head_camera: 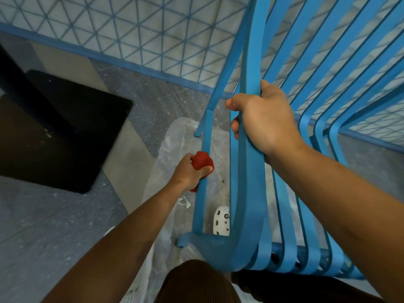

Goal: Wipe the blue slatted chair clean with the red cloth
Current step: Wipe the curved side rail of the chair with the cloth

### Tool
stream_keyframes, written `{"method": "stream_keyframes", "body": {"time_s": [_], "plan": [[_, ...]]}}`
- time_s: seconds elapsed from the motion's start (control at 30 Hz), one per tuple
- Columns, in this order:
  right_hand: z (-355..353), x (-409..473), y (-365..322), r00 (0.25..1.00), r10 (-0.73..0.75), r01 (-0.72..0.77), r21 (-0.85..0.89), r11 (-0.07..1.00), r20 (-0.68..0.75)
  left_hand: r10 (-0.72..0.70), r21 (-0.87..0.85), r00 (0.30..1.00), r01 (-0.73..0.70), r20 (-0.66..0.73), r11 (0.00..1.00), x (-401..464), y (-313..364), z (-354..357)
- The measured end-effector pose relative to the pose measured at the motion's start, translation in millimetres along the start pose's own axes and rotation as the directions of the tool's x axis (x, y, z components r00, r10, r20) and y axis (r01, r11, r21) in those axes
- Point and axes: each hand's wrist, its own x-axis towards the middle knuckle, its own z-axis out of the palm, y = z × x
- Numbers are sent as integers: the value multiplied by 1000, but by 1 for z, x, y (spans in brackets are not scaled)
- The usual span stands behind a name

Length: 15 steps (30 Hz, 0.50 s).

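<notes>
Fingers, left: my left hand point(189, 171) was clenched round the bunched cloth point(202, 162), thumb over the top, pressing it against a thin outer bar point(204, 171) of the chair point(249, 193).
Fingers, right: my right hand point(262, 119) was wrapped round a broad slat point(249, 149), thumb on the near side, fingertips curling under the far edge.
Chair: it stood tipped over a plastic sheet point(175, 136) on the floor, beside a mesh fence point(131, 29), slats running away from me.
Cloth: wadded into a ball, touching the bar about halfway along.
Handling, cloth: soft and squashy, I judged; best wrapped round each bar.
Handling, chair: rigid painted metal by its look, smooth and likely slippery when damp; the wide slat gave a firm hold to steady it.
Nearby: a white shoe point(222, 219) showed between the bars.
</notes>
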Motion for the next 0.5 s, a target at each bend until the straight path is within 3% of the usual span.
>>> {"method": "stream_keyframes", "body": {"time_s": [0.3,0.5], "plan": [[0,0,0,1000,-2,2,-3,1000,-11,-48,-40,994,52,94,998,-56,-25,-2],[1,-2,0,1000,27,-27,42,999,1,-46,9,996,46,78,999,-75,-34,-6]]}}
